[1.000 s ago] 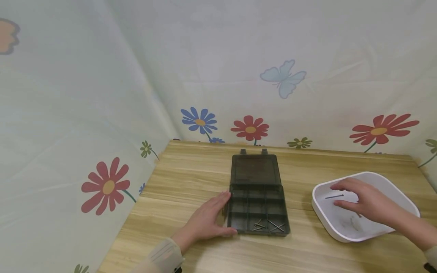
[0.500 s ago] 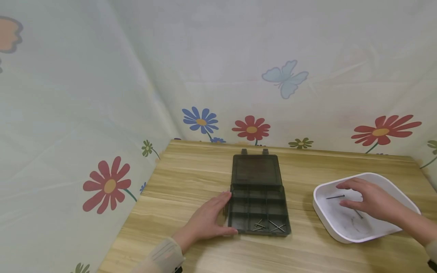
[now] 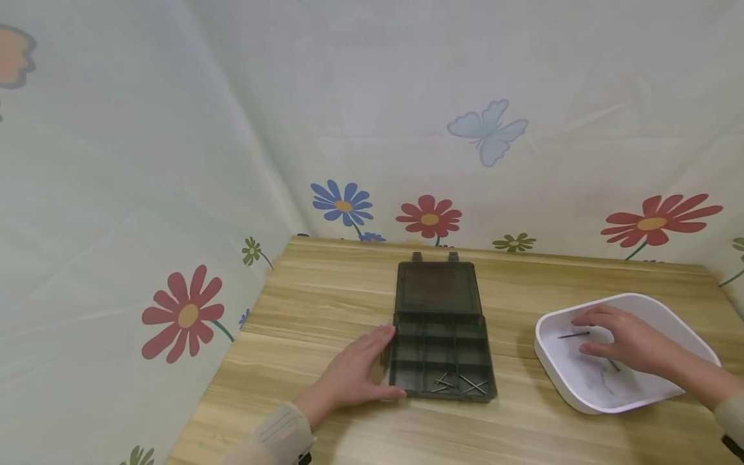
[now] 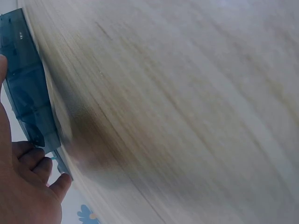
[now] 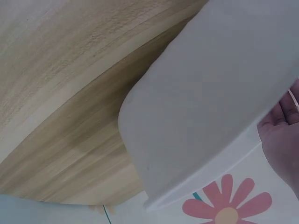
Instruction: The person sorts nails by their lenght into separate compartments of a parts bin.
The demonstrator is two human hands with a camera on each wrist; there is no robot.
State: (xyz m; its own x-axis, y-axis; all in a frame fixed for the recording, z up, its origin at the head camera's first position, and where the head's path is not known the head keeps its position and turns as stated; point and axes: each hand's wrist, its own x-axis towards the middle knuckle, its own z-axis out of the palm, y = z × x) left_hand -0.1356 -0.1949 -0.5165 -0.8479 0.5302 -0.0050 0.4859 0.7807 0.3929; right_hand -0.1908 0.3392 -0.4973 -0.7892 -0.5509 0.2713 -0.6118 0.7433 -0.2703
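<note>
In the head view, a dark translucent compartment box point(image 3: 442, 354) lies on the table with its lid point(image 3: 438, 287) folded back. Several thin metal nails point(image 3: 443, 383) rest in its front middle and front right compartments. My left hand point(image 3: 349, 374) holds the box at its left side, thumb on the front edge; the left wrist view shows curled fingers point(image 4: 33, 158) against the box wall. My right hand point(image 3: 630, 342) reaches into a white tray point(image 3: 572, 394), thumb and forefinger apart, nothing visible between them. A dark nail point(image 3: 574, 335) lies left of the fingers, another point(image 3: 613, 364) below the thumb.
The box and the tray stand apart on a wood-grain table point(image 3: 325, 290). A pale cloth point(image 3: 372, 97) printed with flowers and a butterfly hangs along the back and left. In the right wrist view, the tray's outer wall point(image 5: 201, 93) hides most of the right hand.
My right hand has shifted slightly to the right inside the tray, and the nail below its thumb shows more. The left hand and box keep their places.
</note>
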